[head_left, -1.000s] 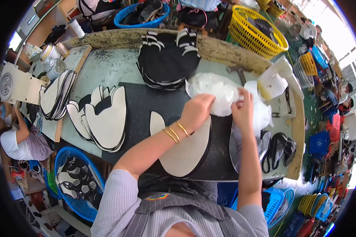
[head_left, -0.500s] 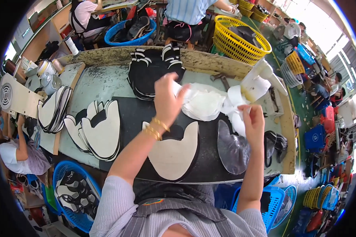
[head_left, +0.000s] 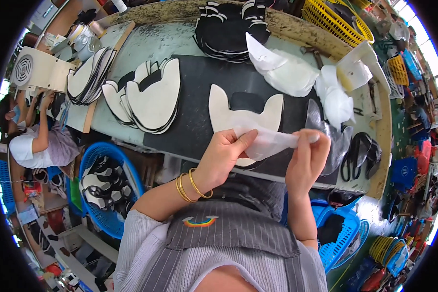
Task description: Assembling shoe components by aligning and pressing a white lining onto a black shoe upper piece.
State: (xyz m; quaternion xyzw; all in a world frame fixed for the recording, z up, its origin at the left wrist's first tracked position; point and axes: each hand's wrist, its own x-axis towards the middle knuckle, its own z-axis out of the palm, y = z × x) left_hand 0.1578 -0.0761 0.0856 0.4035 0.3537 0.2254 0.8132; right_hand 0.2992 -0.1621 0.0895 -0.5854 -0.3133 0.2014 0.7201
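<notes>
Between my two hands a thin, translucent white sheet (head_left: 266, 145) is held up close to my body. My left hand (head_left: 228, 155) pinches its left end between thumb and fingers. At the other end my right hand (head_left: 306, 155) has its fingers closed on the narrowed, bunched corner. Beneath and behind the sheet a cream, U-shaped cut piece (head_left: 223, 108) with dark edging lies on the black mat (head_left: 192, 117), its lower part partly covered. Beyond it rests a pile of white sheets (head_left: 292, 78). A shiny grey, curved piece (head_left: 328, 134) lies by my right hand.
Stacked cream pieces (head_left: 153, 102) lie left on the table, with black ones (head_left: 231, 36) at the back. Scissors (head_left: 353, 158) and a hammer (head_left: 317, 56) are to the right. A wooden rim (head_left: 321, 36) edges the table. Blue baskets (head_left: 114, 219) stand below; a co-worker (head_left: 44, 138) sits left.
Both hands have drawn back toward my body. My left hand has left the white pile and now grips one sheet together with my right. The whole view has tilted nearer to me.
</notes>
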